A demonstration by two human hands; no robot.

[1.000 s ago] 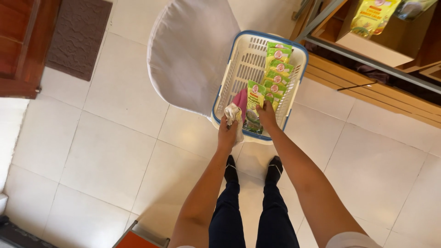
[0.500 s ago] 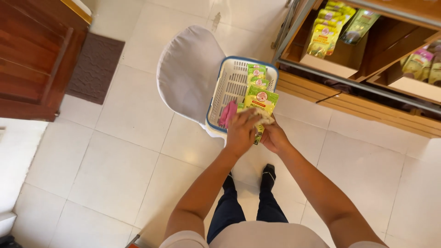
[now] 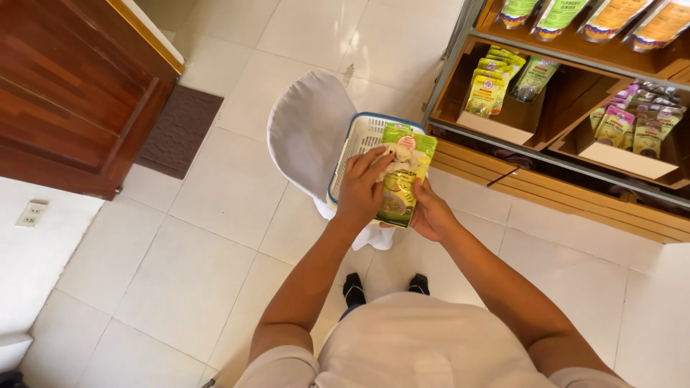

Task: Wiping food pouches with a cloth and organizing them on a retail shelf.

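Looking straight down past a pale shirt and two dark-socked feet point(image 3: 384, 286) on white floor tiles point(image 3: 180, 266). Just above that, left hand point(image 3: 361, 192) pressing a crumpled white cloth point(image 3: 399, 156) against the front of a green snack pouch point(image 3: 402, 179), fingers curled shut on the cloth. Right hand point(image 3: 430, 214) gripping the same pouch from its lower right edge, grip clamped on it, pouch held upright-ish over the near end of a white basket with a blue rim point(image 3: 357, 147). Basket sitting on a round seat under a grey-white cover point(image 3: 310, 129); hard to tell what's inside the basket from here, mostly hidden by the pouch and hands. Off to the right, a wooden shelf unit point(image 3: 575, 179) with more green and yellow pouches point(image 3: 489, 82) standing in a cardboard tray, plus purple-ish packs point(image 3: 632, 126) further along. Far left, a dark brown doormat point(image 3: 180, 129) next to a reddish wooden cabinet point(image 3: 65, 93).
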